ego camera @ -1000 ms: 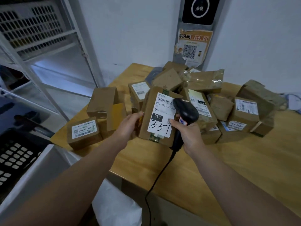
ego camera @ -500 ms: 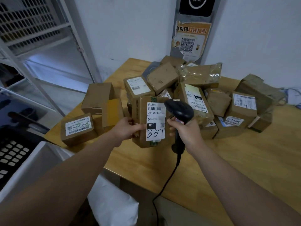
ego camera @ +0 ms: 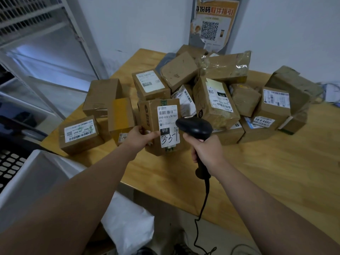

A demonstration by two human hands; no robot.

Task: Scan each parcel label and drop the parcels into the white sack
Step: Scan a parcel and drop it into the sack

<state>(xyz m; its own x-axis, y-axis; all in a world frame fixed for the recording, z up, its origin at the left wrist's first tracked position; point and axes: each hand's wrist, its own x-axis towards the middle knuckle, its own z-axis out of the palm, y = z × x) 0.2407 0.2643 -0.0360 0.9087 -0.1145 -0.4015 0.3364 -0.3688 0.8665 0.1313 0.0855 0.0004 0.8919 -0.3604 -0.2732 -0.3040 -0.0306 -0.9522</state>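
Parcel (ego camera: 152, 126) at frame centre is gripped upright by the left hand (ego camera: 138, 138); scanner (ego camera: 195, 128) is clasped by the right hand (ego camera: 207, 150) beside its label (ego camera: 168, 124).

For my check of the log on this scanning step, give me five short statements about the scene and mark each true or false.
1. The left hand holds the parcel whose label reads 3-3-1. True.
2. The right hand is empty. False: it grips the black scanner.
3. The scanner is cordless. False: a black cable hangs from its handle.
4. The white sack lies below the near edge of the table. True.
5. A poster with a QR code hangs on the wall behind the pile. True.
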